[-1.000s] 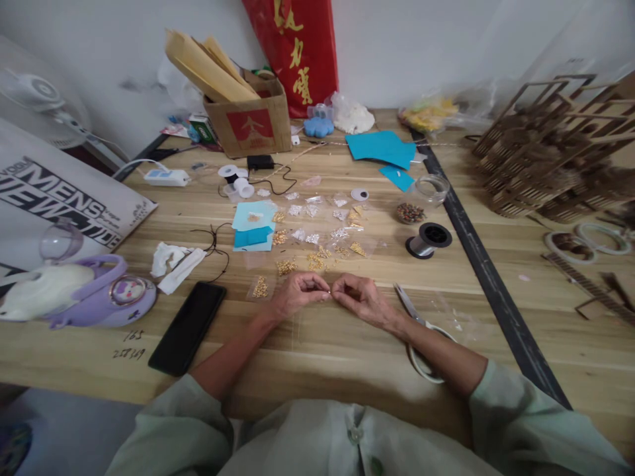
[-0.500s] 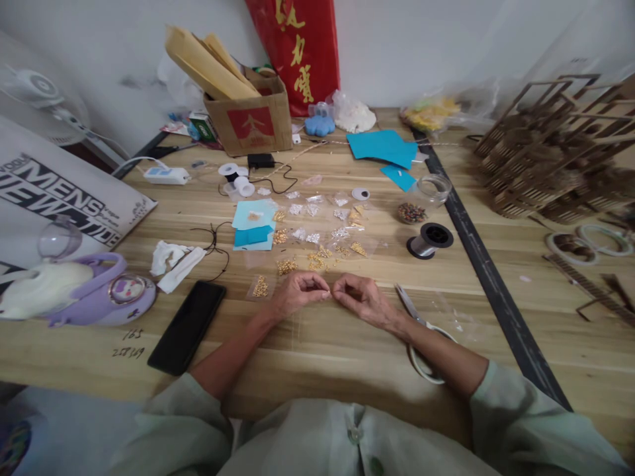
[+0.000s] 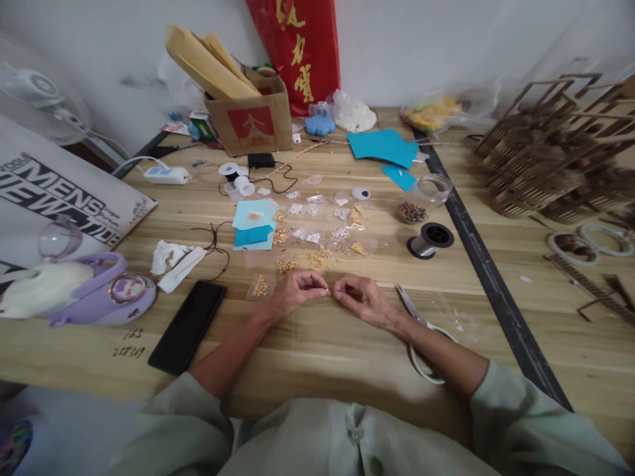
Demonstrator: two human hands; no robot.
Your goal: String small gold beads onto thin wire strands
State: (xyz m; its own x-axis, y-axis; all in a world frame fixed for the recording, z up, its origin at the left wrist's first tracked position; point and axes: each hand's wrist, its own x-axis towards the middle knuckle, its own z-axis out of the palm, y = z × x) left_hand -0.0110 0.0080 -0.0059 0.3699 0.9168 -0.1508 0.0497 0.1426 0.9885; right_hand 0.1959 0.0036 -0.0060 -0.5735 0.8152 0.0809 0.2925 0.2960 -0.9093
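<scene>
Thumb and forefinger pinched, my left hand [image 3: 299, 291] holds a thin clear thread [image 3: 298, 330], whose faint strands hang below it. A tiny pale speck shows at those fingertips, too small to name. Just to the right, my right hand [image 3: 366, 301] is also pinched, its fingertips close to the left ones; what they hold is too small to see. Small gold beads [image 3: 317, 260] lie just beyond the hands. More gold beads in a small clear bag [image 3: 260, 286] lie left of my left hand. White-handled scissors [image 3: 409, 303] rest beside my right forearm.
A black phone [image 3: 187, 327] and a purple bottle [image 3: 106, 294] lie to the left. A wire spool [image 3: 429, 240] and a jar of dark beads [image 3: 413, 211] stand to the right. Small bags of silvery findings [image 3: 312, 237] and blue sheets [image 3: 254, 235] lie ahead.
My left fingertips have shifted very slightly to the left, so the gap between the two hands is a little wider. Nothing else has visibly moved.
</scene>
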